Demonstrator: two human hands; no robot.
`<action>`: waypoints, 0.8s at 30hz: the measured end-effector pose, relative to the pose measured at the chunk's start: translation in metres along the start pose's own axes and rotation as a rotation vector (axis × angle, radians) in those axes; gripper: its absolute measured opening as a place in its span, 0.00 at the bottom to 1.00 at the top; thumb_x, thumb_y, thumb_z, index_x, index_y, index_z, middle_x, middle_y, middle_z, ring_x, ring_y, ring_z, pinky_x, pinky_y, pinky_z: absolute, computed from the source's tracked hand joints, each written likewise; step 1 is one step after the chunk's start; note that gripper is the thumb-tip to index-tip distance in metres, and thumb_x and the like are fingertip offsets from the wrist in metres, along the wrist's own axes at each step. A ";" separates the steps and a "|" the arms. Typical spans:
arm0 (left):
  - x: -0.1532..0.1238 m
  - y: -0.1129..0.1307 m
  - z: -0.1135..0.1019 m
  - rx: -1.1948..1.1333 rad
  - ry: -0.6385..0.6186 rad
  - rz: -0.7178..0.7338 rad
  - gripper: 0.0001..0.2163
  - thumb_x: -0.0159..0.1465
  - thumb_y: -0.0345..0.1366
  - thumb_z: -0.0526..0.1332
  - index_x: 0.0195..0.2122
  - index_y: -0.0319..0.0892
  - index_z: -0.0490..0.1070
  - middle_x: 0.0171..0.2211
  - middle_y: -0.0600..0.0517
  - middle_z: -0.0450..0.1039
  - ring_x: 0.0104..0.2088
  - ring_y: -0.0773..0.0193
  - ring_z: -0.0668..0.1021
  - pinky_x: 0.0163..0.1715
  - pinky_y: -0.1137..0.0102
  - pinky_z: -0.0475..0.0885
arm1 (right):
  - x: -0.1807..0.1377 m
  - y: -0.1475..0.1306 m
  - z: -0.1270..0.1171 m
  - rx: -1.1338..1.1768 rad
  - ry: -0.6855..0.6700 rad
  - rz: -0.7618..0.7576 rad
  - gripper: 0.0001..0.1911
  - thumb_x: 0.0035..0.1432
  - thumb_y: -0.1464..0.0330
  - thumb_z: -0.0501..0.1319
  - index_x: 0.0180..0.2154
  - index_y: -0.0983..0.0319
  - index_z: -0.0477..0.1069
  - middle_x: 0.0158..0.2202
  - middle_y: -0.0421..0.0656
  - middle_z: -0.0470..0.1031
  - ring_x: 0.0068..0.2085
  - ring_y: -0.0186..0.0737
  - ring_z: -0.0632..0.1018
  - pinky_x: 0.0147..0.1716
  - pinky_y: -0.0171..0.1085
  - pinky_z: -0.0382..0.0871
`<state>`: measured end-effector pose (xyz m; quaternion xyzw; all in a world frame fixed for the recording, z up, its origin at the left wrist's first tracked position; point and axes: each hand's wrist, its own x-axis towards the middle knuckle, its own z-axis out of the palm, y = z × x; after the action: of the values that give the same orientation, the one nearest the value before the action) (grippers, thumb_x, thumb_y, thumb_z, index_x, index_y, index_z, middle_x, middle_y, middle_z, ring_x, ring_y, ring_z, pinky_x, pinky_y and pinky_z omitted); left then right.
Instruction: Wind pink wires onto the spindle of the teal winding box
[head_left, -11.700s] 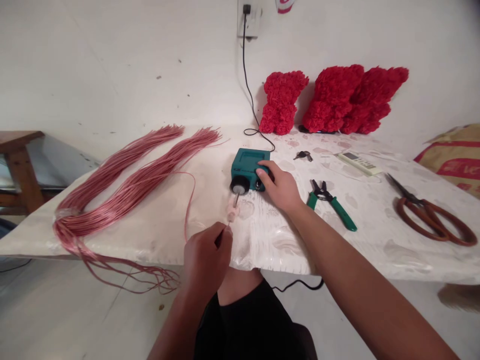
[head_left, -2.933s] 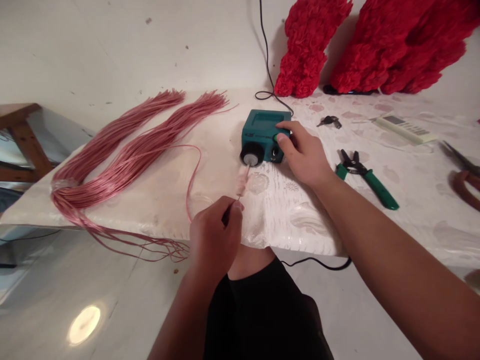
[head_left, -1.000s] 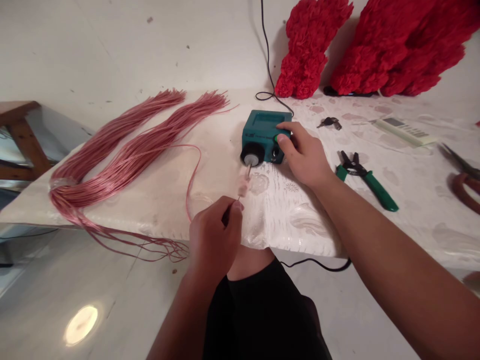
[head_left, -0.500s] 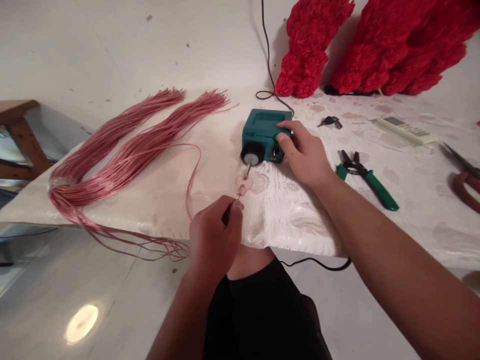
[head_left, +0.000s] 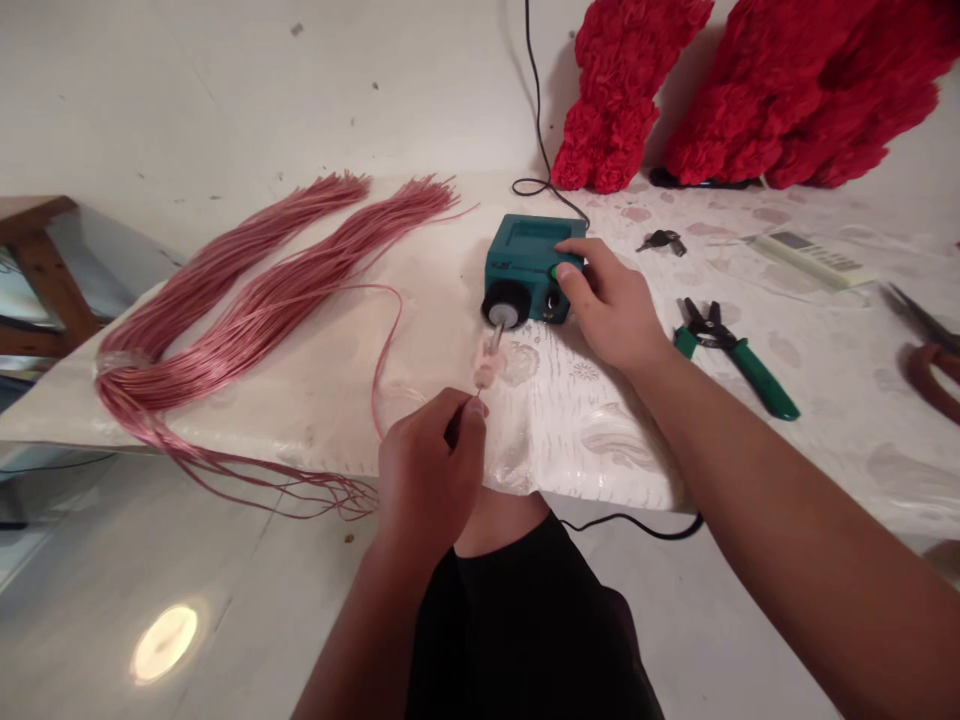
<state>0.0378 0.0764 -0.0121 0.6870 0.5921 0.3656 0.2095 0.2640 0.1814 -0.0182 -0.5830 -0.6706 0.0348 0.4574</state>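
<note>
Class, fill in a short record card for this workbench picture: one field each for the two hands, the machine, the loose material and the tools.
Left hand: fingers pinch a thin pink wire at the edge of the table
Right hand: rests on teal box, touching its green button
Spindle: carries a small pink coil
Material: pink wire bundle, left
Tools: green pliers, scissors, right

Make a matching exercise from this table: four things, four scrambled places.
Things:
1 teal box
2 pliers
3 pink wire bundle
4 loose pink strand

Places:
a left end of the table
b pinched in the left hand
c under the right hand and its fingers
d beside the right wrist

Pairs: 1-c, 2-d, 3-a, 4-b
</note>
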 end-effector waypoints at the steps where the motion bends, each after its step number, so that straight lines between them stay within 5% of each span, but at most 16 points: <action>1: 0.000 0.000 0.000 0.000 0.001 -0.001 0.11 0.67 0.34 0.56 0.31 0.43 0.77 0.22 0.57 0.72 0.25 0.67 0.72 0.25 0.69 0.61 | 0.000 0.000 0.000 0.003 0.002 -0.004 0.23 0.67 0.51 0.54 0.52 0.57 0.74 0.23 0.39 0.67 0.27 0.42 0.72 0.30 0.41 0.66; 24: 0.000 -0.001 0.000 0.008 0.000 0.006 0.11 0.67 0.34 0.56 0.30 0.43 0.76 0.21 0.56 0.71 0.23 0.67 0.71 0.25 0.69 0.60 | 0.000 0.000 0.001 0.004 0.010 0.008 0.23 0.67 0.51 0.55 0.53 0.57 0.74 0.24 0.40 0.68 0.27 0.42 0.72 0.30 0.40 0.67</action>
<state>0.0375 0.0769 -0.0124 0.6896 0.5913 0.3639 0.2059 0.2637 0.1819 -0.0184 -0.5848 -0.6659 0.0352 0.4619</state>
